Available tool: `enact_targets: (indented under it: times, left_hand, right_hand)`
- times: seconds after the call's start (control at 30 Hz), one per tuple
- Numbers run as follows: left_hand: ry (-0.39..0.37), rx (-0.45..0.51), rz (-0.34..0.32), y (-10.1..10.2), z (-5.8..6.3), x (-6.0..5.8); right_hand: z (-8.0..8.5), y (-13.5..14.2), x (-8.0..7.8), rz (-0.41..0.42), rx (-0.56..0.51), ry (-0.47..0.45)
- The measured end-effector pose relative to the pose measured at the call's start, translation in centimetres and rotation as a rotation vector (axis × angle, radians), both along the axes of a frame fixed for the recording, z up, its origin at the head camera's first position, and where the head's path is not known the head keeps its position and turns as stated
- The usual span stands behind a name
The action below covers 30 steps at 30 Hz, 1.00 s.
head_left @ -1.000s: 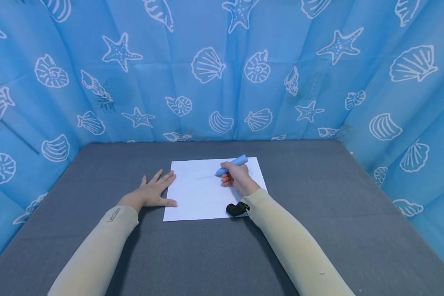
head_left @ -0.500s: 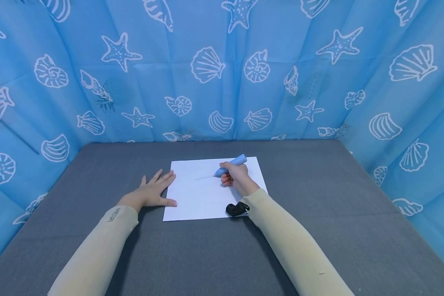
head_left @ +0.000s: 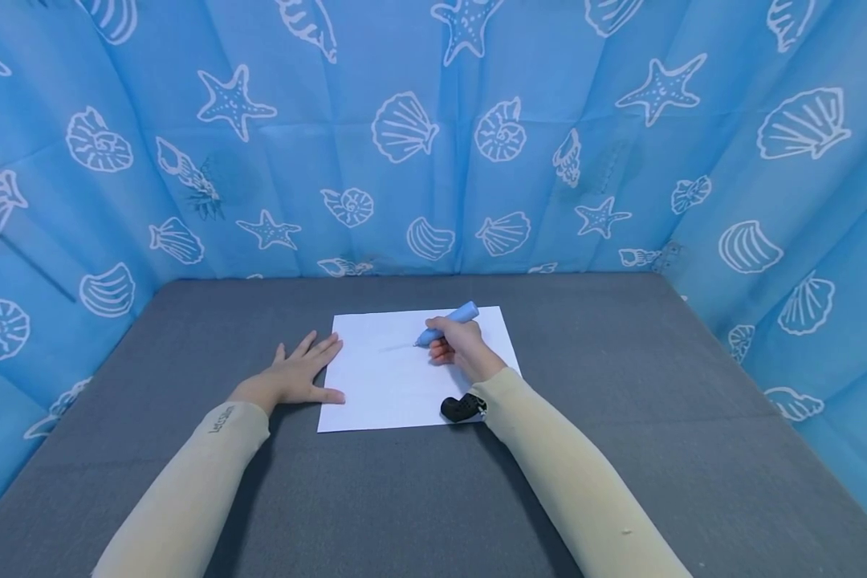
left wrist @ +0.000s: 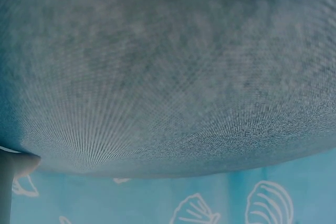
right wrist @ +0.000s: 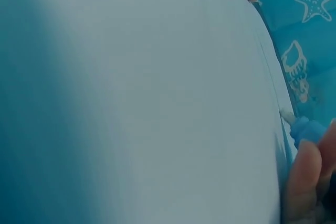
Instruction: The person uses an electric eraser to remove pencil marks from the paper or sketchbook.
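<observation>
A white sheet of paper (head_left: pixel 383 393) lies on the grey cloth-covered table. My right hand (head_left: pixel 466 351) pinches a thick light-blue pen (head_left: pixel 464 312) between thumb and fingers, its tip down at the paper. From that tip a faint pale line (head_left: pixel 396 348) runs left across the sheet. In the right wrist view the pen's pale nozzle-like tip (right wrist: pixel 287 116) meets the line, beside my fingers (right wrist: pixel 305 169). My left hand (head_left: pixel 298 377) lies flat with fingers spread, its fingertips and thumb on the paper's left edge. The left wrist view catches mostly table cloth.
The grey table (head_left: pixel 376 498) stretches out around the sheet. A blue curtain (head_left: pixel 448 193) with white shells and starfish hangs behind it and along both sides. A black wrist device (head_left: pixel 459 409) sits under my right cuff, over the paper's lower right.
My right hand and the pen have slid slightly left across the paper, the tip staying at the faint line's right end. My left hand keeps its place.
</observation>
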State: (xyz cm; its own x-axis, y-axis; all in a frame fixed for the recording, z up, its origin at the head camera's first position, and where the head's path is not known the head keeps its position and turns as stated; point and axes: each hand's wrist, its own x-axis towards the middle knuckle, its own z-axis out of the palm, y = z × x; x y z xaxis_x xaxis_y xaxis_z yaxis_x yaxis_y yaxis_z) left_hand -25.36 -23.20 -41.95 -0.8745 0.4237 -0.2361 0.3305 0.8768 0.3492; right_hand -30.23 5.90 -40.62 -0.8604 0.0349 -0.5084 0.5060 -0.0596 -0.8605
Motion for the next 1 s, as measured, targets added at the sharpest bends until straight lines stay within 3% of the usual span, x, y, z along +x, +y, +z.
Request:
enact_targets:
  times: [0.23,1.0]
  left_hand:
    - [-0.005,-0.025,0.006,0.16,0.31,0.17]
    - [-0.016,-0.059,0.02,0.42,0.22,-0.07]
  right_hand:
    - [-0.13,-0.09,-0.12,-0.028,-0.007,0.009]
    - [-0.14,0.15,-0.28,0.005,-0.015,-0.001]
